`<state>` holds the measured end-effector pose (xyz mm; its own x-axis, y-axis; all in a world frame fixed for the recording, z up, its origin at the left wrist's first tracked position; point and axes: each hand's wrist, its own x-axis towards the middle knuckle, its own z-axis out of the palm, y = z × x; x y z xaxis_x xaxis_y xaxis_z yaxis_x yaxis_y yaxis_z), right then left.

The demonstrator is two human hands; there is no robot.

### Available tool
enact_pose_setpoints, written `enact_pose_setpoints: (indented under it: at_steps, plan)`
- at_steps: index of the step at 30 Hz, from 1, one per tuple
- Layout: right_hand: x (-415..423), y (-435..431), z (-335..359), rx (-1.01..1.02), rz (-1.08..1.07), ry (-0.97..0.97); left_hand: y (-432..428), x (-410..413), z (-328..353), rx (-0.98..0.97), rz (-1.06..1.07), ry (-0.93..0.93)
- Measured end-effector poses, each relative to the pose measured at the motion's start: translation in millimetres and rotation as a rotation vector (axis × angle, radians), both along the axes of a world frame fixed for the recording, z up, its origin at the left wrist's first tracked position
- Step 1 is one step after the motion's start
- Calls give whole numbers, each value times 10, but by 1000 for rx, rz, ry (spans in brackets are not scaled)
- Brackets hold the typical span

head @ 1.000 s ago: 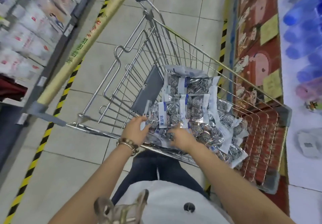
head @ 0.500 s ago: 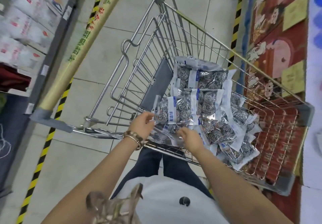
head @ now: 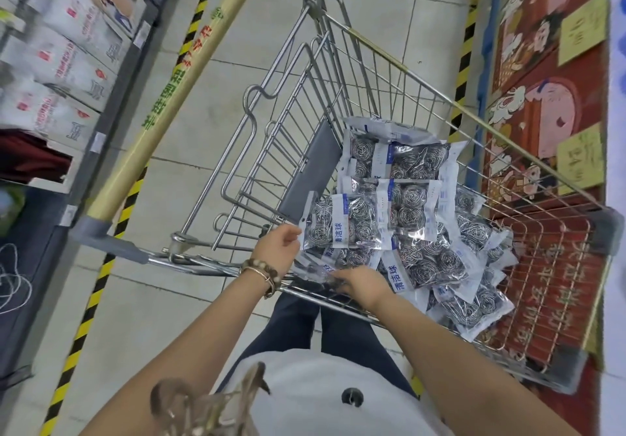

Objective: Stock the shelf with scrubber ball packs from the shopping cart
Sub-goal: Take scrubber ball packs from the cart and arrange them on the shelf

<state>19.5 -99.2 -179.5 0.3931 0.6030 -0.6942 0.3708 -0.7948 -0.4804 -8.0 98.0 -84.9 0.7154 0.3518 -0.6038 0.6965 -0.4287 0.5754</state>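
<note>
A loose heap of scrubber ball packs fills the near end of a wire shopping cart, clear bags of steel coils overlapping at all angles. The left hand pinches the left edge of the top pack, at the heap's near-left corner. The right hand lies on a lower pack just inside the cart's near rim — whether it grips is unclear.

Risk: the slick bags overlap, so lifting one by its edge could drag neighbours along or let it slip from the pinch.

The grey seat flap stands close on the left; open room lies upward, then left past the handle toward the shelf.
</note>
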Motion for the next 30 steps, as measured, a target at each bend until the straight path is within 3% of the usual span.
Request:
enact_pose_setpoints:
  at_steps: [3,6,8,13,20,26,30]
  plan:
    - [-8,-12,6,19,-143,-106,-5,-4,5,13,5,0]
    - [8,-84,51,84,-449,-123,-25,-4,15,-7,87,-36]
    - [87,-174,159,172,-655,-96,-32,10,47,-11,156,-76]
    - [301,-402,569,341,-924,41,-52,81,96,-35,244,-133]
    - [650,-678,954,597,-1561,169,-278,307,179,-257,169,-92]
    - [847,-616,1105,646,-1776,340,-451,560,270,-418,16,9]
    - [933,-512,1075,672,-1743,356,-421,625,368,-509,23,84]
